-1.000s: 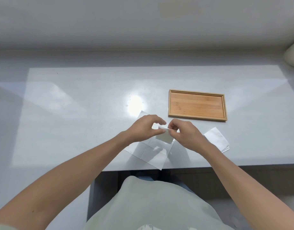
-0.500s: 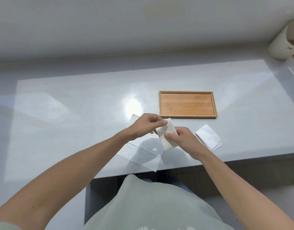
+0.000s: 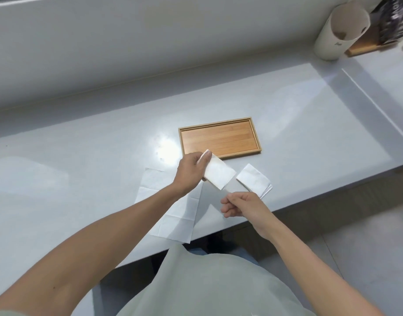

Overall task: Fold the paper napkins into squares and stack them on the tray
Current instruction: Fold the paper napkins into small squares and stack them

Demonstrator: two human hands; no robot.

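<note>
Centre frame — left hand (image 3: 191,171) pinches folded napkin (image 3: 218,175) just below empty tray (image 3: 220,139), likely for placing; right hand (image 3: 241,205) loosely curled, holding nothing — unfolded napkin (image 3: 171,206) waits lower left.

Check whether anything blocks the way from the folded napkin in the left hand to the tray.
Nothing visible does. The left hand holds the folded napkin just short of the tray's near rim, and the tray floor is bare.
</note>
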